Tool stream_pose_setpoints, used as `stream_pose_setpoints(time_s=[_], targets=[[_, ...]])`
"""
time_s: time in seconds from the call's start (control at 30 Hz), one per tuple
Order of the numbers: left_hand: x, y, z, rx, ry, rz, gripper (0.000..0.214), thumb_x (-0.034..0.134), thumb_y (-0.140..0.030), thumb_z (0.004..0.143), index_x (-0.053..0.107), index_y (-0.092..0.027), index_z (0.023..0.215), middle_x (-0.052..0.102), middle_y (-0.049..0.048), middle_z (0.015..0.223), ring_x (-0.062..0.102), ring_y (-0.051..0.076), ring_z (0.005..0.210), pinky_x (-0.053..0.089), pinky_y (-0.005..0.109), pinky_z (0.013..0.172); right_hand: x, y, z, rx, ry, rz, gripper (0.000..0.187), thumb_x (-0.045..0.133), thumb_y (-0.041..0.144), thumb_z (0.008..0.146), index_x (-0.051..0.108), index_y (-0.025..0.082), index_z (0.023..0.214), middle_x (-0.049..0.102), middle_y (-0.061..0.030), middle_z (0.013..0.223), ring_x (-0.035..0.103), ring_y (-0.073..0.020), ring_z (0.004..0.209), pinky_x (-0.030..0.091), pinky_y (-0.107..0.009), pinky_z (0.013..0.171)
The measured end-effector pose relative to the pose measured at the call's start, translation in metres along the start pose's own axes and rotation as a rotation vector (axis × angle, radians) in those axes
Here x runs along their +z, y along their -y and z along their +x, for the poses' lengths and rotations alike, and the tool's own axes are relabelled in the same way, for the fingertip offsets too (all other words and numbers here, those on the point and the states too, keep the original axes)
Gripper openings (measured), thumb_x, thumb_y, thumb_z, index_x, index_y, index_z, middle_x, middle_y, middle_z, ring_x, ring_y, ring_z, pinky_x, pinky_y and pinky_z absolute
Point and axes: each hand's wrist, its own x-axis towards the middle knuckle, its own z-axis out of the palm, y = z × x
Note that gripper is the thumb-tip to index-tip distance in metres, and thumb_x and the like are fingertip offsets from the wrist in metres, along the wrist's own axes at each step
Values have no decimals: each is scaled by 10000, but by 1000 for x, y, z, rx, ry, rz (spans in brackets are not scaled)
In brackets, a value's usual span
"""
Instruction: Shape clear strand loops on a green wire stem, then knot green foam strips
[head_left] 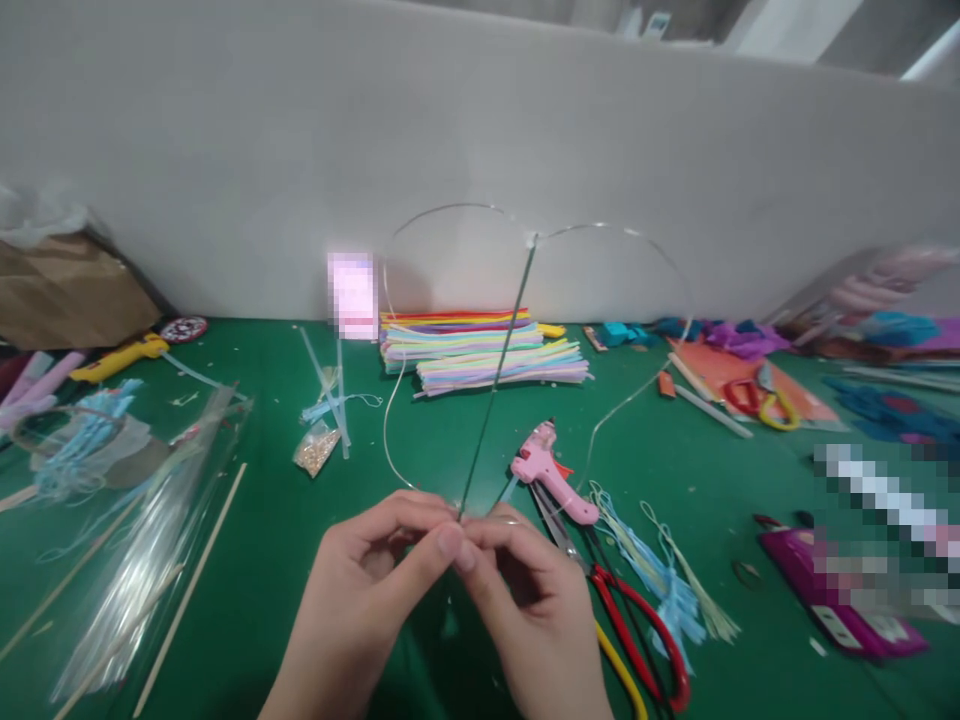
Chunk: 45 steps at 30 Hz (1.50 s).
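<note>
My left hand (367,580) and my right hand (525,590) meet at the bottom middle, fingertips pinched together on the lower point of a thin wire frame (525,240) bent into a heart shape. A straight dark rod (499,375) runs from the pinch up to the dip at the top of the heart. The two wire loops rise in front of the grey wall. A ring shows on my right hand.
On the green table (285,520) lie a pink glue gun (551,470), red-handled scissors (645,630), a stack of coloured pipe cleaners (480,350), pale blue tassels (660,560), clear plastic sleeves (142,530), wooden sticks (191,590), a yellow glue gun (120,358) and coloured paper (742,375).
</note>
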Motion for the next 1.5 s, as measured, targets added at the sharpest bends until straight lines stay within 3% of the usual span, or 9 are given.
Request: stream_pose_setpoints(time_s=[0.2,0.33,0.43,0.7,0.9,1.13,1.5], targets=[[-6,2,-1,42,-11,76,85,799,-286,824,801,-237,755,738,1,828,688,124,809,543,167,772,-5,-1,3,-54,1,-120,50,734,257,871,779,238,859,633,18,683,603,-120,625,521,-227,592],[-8,0,-1,12,-18,82,76,796,-290,829,797,-233,780,728,-1,826,684,122,806,539,161,761,-5,0,2,9,-43,25,191,763,232,835,774,277,1020,772,1,823,734,-138,741,607,-219,680],[-7,0,-2,2,-12,70,92,796,-291,830,792,-229,762,713,-4,797,679,115,773,543,152,739,-4,1,4,90,-74,139,109,760,268,862,794,272,965,823,-17,858,781,-144,764,631,-201,691],[-4,2,-1,3,-8,71,103,795,-271,825,783,-215,740,693,-1,779,673,105,686,563,156,684,-3,3,7,54,-143,167,52,759,250,865,808,258,852,820,-11,764,776,-137,682,634,-175,640],[-2,1,-2,-8,-20,62,94,803,-248,806,784,-210,722,688,0,785,674,99,661,571,143,648,-2,4,4,63,-144,160,61,752,241,868,807,254,845,819,-5,751,780,-132,675,633,-158,633],[-1,2,-2,-15,0,47,75,810,-241,798,794,-209,731,704,6,769,689,109,669,579,152,655,-1,3,6,91,-145,200,61,747,254,869,793,226,841,813,-21,721,790,-180,639,665,-229,592],[-2,2,-4,-25,15,43,93,793,-262,827,791,-219,744,702,-4,772,683,95,689,565,134,674,-2,3,4,68,-113,216,83,731,223,892,798,257,856,822,3,765,786,-138,664,648,-177,629]])
